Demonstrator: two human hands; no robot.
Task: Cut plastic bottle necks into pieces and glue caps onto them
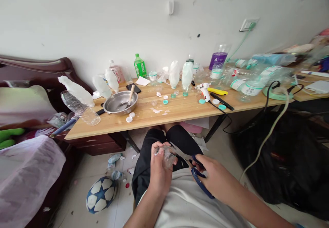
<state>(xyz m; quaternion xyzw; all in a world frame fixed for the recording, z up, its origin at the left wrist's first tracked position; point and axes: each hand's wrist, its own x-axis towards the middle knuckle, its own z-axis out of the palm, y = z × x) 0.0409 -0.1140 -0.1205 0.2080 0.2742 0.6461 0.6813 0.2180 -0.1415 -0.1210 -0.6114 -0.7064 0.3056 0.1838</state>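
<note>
My left hand (158,168) is closed around a small piece of clear plastic (167,154), held over my lap. My right hand (208,174) grips blue-handled scissors (199,177) whose blades point left toward the plastic piece. Both hands hover above my black shorts and white shirt, in front of the wooden table (144,120).
The table holds a metal bowl (120,103) with a brush, cut clear bottles, a green bottle (139,66), a white glue gun (205,90), several caps and a phone. A ball (100,193) lies on the floor at left. A black bag sits at right.
</note>
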